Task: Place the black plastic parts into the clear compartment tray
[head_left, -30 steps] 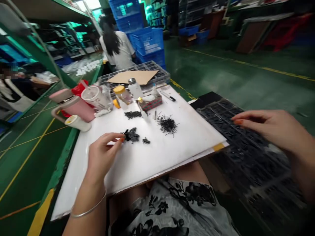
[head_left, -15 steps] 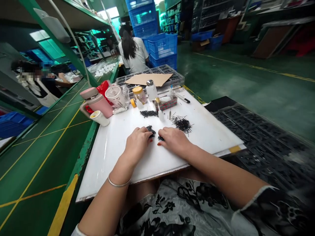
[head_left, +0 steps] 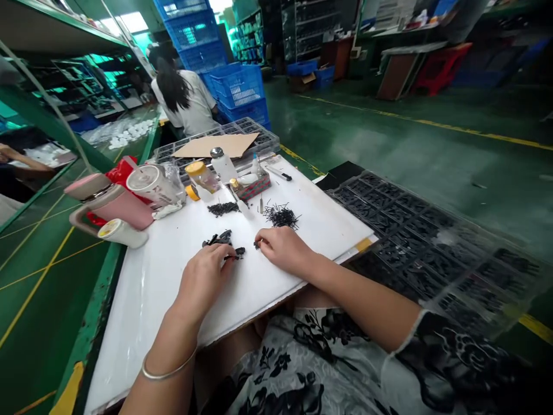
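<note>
A: Both hands have drifted a touch nearer since half a second ago; left hand point(head_left: 205, 279) curls loosely, fingertips on the small black plastic parts point(head_left: 221, 238) mid white tabletop point(head_left: 147, 276).

B: Right hand point(head_left: 283, 249) pinches one black piece point(head_left: 257, 245). They look light, stiff, easily scattered; fingertip pinches suit. Thin black pins point(head_left: 280, 217) lie beyond.

On the desk point(head_left: 302, 230), the left hand point(head_left: 203, 279) and right hand point(head_left: 283, 249) rest side by side, just before a small heap of plastic parts point(head_left: 220, 239). Behind the right hand lies a pile of pins point(head_left: 280, 216); left of that, a smaller pile point(head_left: 222, 208). Cups and jars point(head_left: 151, 184) stand along the far left edge. A compartment tray point(head_left: 415, 242) sits right of the desk.
</note>
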{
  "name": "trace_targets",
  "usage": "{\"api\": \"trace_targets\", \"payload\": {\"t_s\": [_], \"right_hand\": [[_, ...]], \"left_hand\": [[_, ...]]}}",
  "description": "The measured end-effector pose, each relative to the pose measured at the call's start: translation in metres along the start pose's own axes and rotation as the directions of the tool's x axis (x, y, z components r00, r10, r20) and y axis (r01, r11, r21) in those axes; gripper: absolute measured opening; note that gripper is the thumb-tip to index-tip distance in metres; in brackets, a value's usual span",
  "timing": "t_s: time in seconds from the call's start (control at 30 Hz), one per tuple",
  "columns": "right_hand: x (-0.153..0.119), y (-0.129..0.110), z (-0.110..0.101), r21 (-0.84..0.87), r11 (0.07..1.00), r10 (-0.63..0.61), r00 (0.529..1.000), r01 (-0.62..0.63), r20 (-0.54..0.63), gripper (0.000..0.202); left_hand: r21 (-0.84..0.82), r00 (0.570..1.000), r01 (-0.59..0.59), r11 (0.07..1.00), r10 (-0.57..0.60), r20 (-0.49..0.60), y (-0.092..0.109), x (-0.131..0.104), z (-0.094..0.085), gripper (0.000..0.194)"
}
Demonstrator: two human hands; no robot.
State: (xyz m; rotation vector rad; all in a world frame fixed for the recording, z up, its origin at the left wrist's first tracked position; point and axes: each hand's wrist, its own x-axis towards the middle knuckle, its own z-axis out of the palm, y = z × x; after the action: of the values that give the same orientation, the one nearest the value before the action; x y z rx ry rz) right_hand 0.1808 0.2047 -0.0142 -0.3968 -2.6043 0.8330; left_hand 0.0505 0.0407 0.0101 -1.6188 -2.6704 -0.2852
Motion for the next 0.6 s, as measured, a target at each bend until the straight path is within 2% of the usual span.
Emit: {"api": "trace_targets", "payload": {"t_s": [0.1, 0.23, 0.37, 0.43, 0.5, 0.6], "right_hand": [[-0.001, 0.0, 0.0, 0.136, 0.99, 0.044, 0.999, -0.047, 0.022, 0.026], [0.002, -0.004, 0.003, 0.248, 0.964, 0.082, 0.995, -0.094, 0.059, 0.028], [0.005, -0.006, 0.007, 0.333, 0.935, 0.105, 0.991, -0.125, 0.078, 0.028], [0.006, -0.007, 0.008, 0.38, 0.915, 0.105, 0.99, -0.132, 0.093, 0.029], [0.004, -0.008, 0.009, 0.409, 0.903, 0.094, 0.989, -0.133, 0.115, 0.03], [-0.001, -0.011, 0.011, 0.433, 0.892, 0.079, 0.988, -0.131, 0.136, 0.029]], "left_hand": [[-0.174, 0.999, 0.045, 0.984, -0.043, 0.013, -0.002, -0.001, 0.001, 0.017], [-0.49, 0.989, 0.146, 0.859, -0.135, 0.058, -0.003, -0.004, -0.002, 0.016], [-0.595, 0.975, 0.204, 0.778, -0.11, 0.192, 0.003, -0.009, -0.007, 0.012], [-0.647, 0.974, 0.215, 0.732, -0.109, 0.2, 0.008, -0.01, -0.006, 0.012], [-0.714, 0.979, 0.199, 0.671, -0.113, 0.167, 0.012, -0.012, -0.003, 0.019], [-0.779, 0.984, 0.177, 0.602, -0.122, 0.129, 0.02, -0.012, 0.003, 0.042]]}}
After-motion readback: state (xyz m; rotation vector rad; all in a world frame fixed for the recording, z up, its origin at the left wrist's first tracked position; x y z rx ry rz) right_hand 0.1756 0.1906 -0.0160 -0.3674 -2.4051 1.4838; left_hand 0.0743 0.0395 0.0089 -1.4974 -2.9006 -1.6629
